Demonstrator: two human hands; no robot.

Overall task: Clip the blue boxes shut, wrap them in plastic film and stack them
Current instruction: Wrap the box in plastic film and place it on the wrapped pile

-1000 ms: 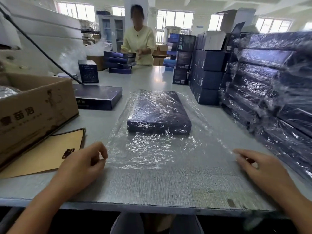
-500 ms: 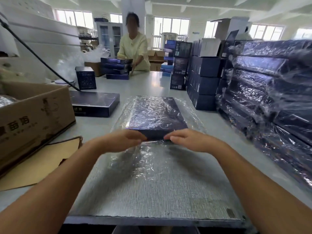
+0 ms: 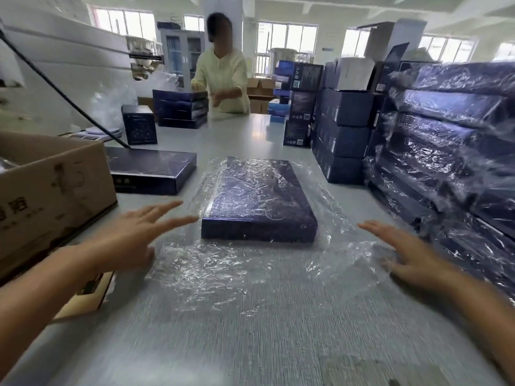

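A flat dark blue box (image 3: 257, 199) lies on a sheet of clear plastic film (image 3: 237, 268) in the middle of the grey table (image 3: 250, 344). Film also covers the box's top. My left hand (image 3: 131, 235) hovers left of the box with fingers stretched out, fingertips near its front left corner. My right hand (image 3: 412, 254) lies flat with straight fingers on the film's right edge, apart from the box. Neither hand holds anything. An unwrapped blue box (image 3: 150, 169) lies to the left.
A stack of film-wrapped boxes (image 3: 451, 151) lines the right side, with unwrapped blue boxes (image 3: 345, 135) behind it. A cardboard carton (image 3: 47, 188) and a tan flat card (image 3: 86, 296) sit at the left. A person (image 3: 223, 76) stands at the far end by another box stack (image 3: 181, 108).
Both hands have left the box's near edge and spread outward, left hand to the left, right hand onto the film at the right. The box lies as before.
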